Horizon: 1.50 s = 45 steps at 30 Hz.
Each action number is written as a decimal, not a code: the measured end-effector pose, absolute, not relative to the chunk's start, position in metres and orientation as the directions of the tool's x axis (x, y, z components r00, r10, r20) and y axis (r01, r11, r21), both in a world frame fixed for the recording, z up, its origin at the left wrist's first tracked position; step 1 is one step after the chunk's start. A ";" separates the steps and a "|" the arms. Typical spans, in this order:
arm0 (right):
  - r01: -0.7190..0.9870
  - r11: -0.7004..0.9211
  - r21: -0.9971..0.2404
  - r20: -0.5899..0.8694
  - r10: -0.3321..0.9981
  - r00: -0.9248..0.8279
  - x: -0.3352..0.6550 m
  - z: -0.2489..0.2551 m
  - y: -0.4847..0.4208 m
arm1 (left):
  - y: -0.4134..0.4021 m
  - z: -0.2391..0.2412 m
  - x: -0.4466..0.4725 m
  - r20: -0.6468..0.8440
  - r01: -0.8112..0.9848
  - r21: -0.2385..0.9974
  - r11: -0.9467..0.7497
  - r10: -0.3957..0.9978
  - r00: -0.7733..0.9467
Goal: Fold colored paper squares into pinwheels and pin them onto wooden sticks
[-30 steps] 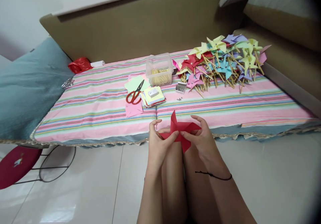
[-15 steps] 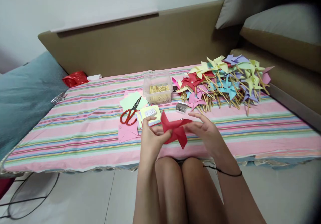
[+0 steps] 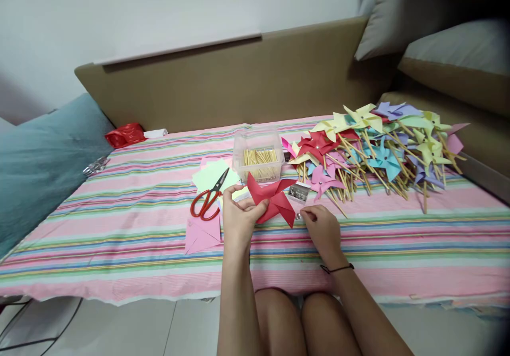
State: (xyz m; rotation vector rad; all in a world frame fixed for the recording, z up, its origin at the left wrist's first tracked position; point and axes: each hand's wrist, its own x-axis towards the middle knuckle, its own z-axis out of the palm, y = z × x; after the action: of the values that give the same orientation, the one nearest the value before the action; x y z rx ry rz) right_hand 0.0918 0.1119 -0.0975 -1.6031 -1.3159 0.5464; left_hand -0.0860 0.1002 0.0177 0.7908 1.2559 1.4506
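A red paper pinwheel (image 3: 274,201), its blades folded in to the middle, is pinched between the thumb and fingers of my left hand (image 3: 242,213). It is held above the striped cloth without a stick. My right hand (image 3: 323,229) is low over the cloth, just right of the pinwheel, with thumb and forefinger closed on a small shiny thumbtack (image 3: 298,216). Behind that hand lies a small open box (image 3: 298,192) with shiny metal bits in it. Red-handled scissors (image 3: 209,196) rest on paper sheets to the left, beside a cut pink square (image 3: 203,234).
A clear plastic tub (image 3: 239,157) of short wooden sticks stands behind the pinwheel. Finished pinwheels on sticks (image 3: 384,157) are heaped at the right. A red plastic bag (image 3: 125,135) lies at the back left, by a blue cushion (image 3: 51,159). The striped cloth (image 3: 119,228) ends before my knees.
My right hand has let go of the pinwheel and moved right and down to the cloth, now pinching a thumbtack. My left hand keeps the pinwheel. The view has tilted slightly upward.
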 end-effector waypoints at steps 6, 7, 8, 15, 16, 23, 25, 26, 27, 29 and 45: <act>0.183 0.050 -0.982 0.122 0.905 0.407 0.092 -0.051 0.110 | 0.114 0.029 -0.085 -0.104 -0.285 0.958 0.020 0.954 -0.282; 0.065 0.070 -0.995 0.091 0.898 0.430 0.091 -0.038 0.112 | 0.118 0.031 -0.085 -0.094 -0.285 0.958 0.009 0.954 -0.286; -0.030 0.108 -0.994 0.084 0.892 0.444 0.089 -0.026 0.115 | 0.122 0.032 -0.084 -0.083 -0.285 0.959 -0.004 0.952 -0.293; -0.398 0.248 -0.883 0.036 0.883 0.468 0.076 0.010 0.143 | 0.145 0.018 -0.073 -0.071 -0.317 0.947 -0.052 0.929 -0.362; -0.430 0.236 -0.871 0.012 0.887 0.462 0.075 0.007 0.145 | 0.147 0.013 -0.071 -0.082 -0.334 0.941 -0.049 0.926 -0.368; -0.378 0.138 -0.915 -0.072 0.869 0.490 0.067 -0.010 0.142 | 0.153 -0.004 -0.062 -0.149 -0.428 0.903 -0.030 0.913 -0.379; -0.333 0.157 -0.930 -0.019 0.882 0.470 0.064 -0.008 0.140 | 0.155 -0.003 -0.059 -0.140 -0.419 0.908 -0.026 0.922 -0.360; -0.304 0.173 -0.937 0.021 0.895 0.445 0.062 -0.006 0.139 | 0.156 -0.003 -0.058 -0.127 -0.409 0.912 -0.030 0.927 -0.352; -0.266 0.192 -0.945 0.067 0.907 0.416 0.061 -0.004 0.139 | 0.157 -0.002 -0.056 -0.111 -0.397 0.917 -0.037 0.932 -0.344; -0.158 0.247 -0.956 0.175 0.913 0.369 0.060 0.000 0.138 | 0.156 -0.002 -0.051 -0.077 -0.364 0.930 -0.051 0.941 -0.329; 0.171 0.324 -0.930 0.365 0.864 0.346 0.071 -0.012 0.138 | 0.151 -0.002 -0.036 -0.042 -0.417 0.908 -0.040 0.982 -0.186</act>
State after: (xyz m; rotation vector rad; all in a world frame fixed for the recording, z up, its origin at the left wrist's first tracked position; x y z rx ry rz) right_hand 0.0713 0.1381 -0.0115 -1.1734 -1.1487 0.6183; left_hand -0.0361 0.1513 -0.0024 0.7839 1.0124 1.5204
